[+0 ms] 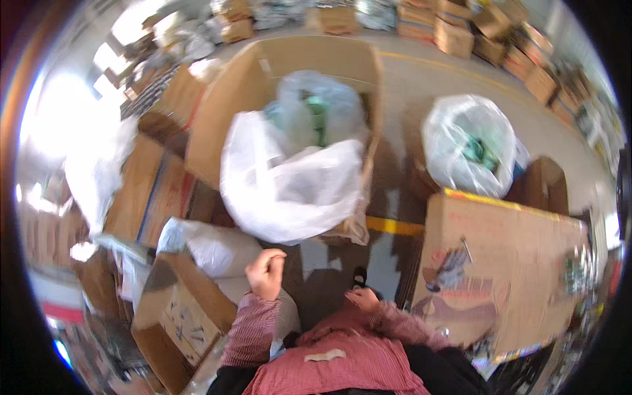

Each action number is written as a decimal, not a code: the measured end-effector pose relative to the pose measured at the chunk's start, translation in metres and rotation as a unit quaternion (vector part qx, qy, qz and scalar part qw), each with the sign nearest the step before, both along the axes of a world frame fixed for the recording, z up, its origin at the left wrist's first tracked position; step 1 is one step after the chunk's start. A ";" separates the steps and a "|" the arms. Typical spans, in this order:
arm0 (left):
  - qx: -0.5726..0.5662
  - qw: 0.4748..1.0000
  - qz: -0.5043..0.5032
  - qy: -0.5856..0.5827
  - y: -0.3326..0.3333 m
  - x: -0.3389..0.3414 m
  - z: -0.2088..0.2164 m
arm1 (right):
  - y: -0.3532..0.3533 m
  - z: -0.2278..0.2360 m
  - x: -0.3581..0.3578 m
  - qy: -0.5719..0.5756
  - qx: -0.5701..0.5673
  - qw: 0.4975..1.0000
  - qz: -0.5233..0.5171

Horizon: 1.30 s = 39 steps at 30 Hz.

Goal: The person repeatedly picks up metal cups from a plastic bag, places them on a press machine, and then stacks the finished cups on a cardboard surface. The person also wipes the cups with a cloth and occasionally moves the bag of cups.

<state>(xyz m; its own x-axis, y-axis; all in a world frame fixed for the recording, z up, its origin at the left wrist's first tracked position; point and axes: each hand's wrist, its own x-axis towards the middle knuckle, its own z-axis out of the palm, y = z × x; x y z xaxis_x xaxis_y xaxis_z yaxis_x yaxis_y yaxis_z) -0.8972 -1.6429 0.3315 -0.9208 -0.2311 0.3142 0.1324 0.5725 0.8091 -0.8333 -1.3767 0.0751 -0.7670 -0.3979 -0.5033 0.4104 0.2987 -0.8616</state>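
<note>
My left hand [266,274] is raised in front of me with its fingers curled in, and nothing shows in it. It is just short of a white plastic liner [289,210] draped over the near side of a large open carton [217,125]. Inside the carton, a bluish clear bag [322,105] holds something green. Close to my body, my right hand [364,300] hangs over the red apron [336,368], its fingers blurred and loosely stretched, with nothing visible in them. A cardboard panel [520,257] with small tools on top is to its right.
A clear bag [469,141] with green pieces stands at the right. Lower left is an open carton [178,322] with small metal items; white sacks [220,247] lie beside it. Stacked boxes [454,36] line the far side. A yellow line [395,226] marks the floor.
</note>
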 end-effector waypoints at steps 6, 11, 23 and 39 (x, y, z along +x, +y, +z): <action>-0.068 0.977 -0.187 -0.083 0.027 -0.033 -0.020 | -0.057 0.029 -0.122 0.139 0.047 0.989 0.016; -0.067 0.865 -0.416 -0.272 0.064 -0.068 -0.040 | -0.050 0.066 -0.145 0.066 0.053 0.984 -0.158; -0.065 0.647 -0.671 -0.355 0.142 -0.146 -0.113 | -0.080 -0.009 0.177 -0.195 0.155 0.462 -0.851; -0.232 0.272 -0.868 -0.344 0.251 0.115 -0.111 | -0.201 -0.040 0.493 -0.502 0.282 0.115 -0.810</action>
